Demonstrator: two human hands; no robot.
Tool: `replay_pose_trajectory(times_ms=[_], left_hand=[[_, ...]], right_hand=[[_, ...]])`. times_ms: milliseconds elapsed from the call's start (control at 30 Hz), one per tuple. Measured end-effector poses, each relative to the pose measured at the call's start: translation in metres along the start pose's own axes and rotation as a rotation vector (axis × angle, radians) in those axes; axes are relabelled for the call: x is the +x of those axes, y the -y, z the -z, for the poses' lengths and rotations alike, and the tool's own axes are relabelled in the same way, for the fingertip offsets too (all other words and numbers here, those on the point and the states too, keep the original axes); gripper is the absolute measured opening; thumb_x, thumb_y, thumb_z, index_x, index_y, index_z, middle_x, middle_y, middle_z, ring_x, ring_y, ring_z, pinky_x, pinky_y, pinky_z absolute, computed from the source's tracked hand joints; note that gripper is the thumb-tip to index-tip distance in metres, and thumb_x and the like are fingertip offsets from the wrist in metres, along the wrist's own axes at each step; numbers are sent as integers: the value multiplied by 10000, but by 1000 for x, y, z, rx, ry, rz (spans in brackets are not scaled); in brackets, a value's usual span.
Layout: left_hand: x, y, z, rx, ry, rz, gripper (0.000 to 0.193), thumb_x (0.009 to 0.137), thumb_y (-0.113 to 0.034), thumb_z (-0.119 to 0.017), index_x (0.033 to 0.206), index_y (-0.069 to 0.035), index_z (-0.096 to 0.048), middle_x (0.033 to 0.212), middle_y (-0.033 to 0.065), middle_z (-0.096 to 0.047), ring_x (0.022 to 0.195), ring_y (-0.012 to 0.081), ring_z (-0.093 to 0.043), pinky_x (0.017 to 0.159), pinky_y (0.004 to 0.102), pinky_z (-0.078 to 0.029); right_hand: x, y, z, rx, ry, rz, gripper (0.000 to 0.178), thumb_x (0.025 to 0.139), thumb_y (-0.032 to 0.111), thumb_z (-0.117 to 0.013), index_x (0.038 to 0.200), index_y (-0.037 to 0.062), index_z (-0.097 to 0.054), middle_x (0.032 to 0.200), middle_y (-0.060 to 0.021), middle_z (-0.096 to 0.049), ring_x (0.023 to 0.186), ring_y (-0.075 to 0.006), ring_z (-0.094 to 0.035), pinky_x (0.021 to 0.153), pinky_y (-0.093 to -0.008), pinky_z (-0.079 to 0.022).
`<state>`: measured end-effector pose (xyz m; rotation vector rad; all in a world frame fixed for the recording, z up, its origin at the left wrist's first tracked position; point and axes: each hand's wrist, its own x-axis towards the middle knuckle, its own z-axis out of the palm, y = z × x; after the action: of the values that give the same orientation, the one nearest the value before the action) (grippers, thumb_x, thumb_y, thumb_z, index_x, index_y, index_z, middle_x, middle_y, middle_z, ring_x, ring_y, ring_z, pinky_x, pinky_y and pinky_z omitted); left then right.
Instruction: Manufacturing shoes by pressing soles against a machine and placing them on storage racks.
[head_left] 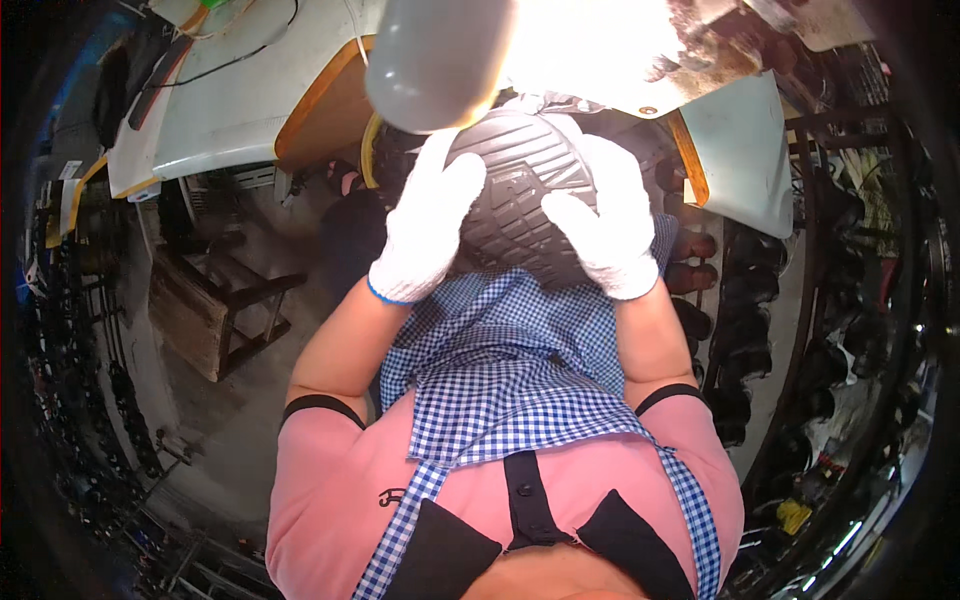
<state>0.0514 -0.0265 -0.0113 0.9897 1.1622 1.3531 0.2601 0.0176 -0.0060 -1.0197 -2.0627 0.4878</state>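
A black shoe (525,190) is between my hands, its treaded sole turned up toward me. My left hand (428,215), in a white knit glove with a blue cuff edge, grips its left side with the thumb lying on the sole. On the right side my right hand (612,225), gloved the same way, presses its thumb against the sole edge. The fingertips of both hands go out of sight around the shoe's far side. Just beyond it hangs a grey rounded cylinder (435,65) beside a very bright light.
Pale machine panels with wooden edges flank the shoe, a left panel (230,110) and a right panel (740,150). A wooden stool (205,310) lies or stands on the floor at left. Racks with several dark shoes (745,340) line the right side.
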Motion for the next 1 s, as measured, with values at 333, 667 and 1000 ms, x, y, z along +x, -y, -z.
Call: replay_pose_trajectory(times_ms=[333, 667, 1000], left_hand=[[32, -35, 10, 506, 228, -232, 573, 831, -153, -769, 1325, -30, -507, 1195, 102, -608, 1126, 175, -564, 998, 343, -446], [21, -34, 0, 210, -57, -272, 497, 787, -133, -812, 1217, -8, -597, 1121, 102, -647, 1046, 188, -623, 942, 334, -503], [11, -27, 6, -319, -248, -156, 427, 866, -38, -676, 1272, -33, -546, 1153, 74, -590, 1051, 167, -576, 938, 318, -495]], right_hand=[[77, -2, 43, 64, 487, 152, 414, 863, 274, -736, 1190, 26, -679, 1141, -160, -691, 974, -302, -695, 872, -371, -561], [45, -17, 50, -139, -4, 127, 705, 775, 254, -826, 1350, -28, -531, 1298, -176, -620, 1179, -284, -616, 991, -371, -506], [-12, -68, 21, 1148, -622, -366, 898, 880, 584, -656, 1471, -28, -368, 1299, -175, -569, 1211, -299, -566, 1042, -453, -476]])
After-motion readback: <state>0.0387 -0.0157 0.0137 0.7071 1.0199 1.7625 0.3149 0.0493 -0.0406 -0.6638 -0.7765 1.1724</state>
